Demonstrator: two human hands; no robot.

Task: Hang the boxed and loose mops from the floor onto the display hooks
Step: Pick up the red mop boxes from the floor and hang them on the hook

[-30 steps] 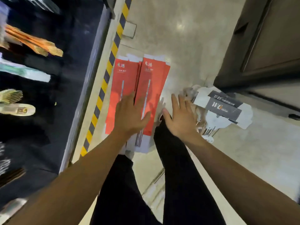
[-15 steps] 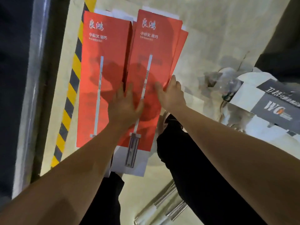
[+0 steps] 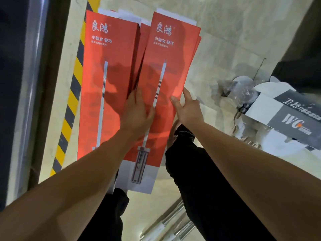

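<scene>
Because the red mop boxes lie stacked flat on the floor (image 3: 225,40) beside the striped yellow-and-black edge (image 3: 69,108), both hands reach down to the top right box (image 3: 166,66). The left hand (image 3: 137,115) lies flat with straight fingers along its left edge, probably to steady it. The right hand (image 3: 188,110) pinches its right edge, likely to lift it.

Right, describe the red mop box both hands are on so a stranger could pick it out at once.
Find the yellow-and-black hazard stripe on the floor. Two stacks of tall red boxes lie beside it. The one wanted is the right red box, farther from the stripe, topping its stack. Unlike the left red box, it has the left hand and the right hand at its long edges.
</scene>
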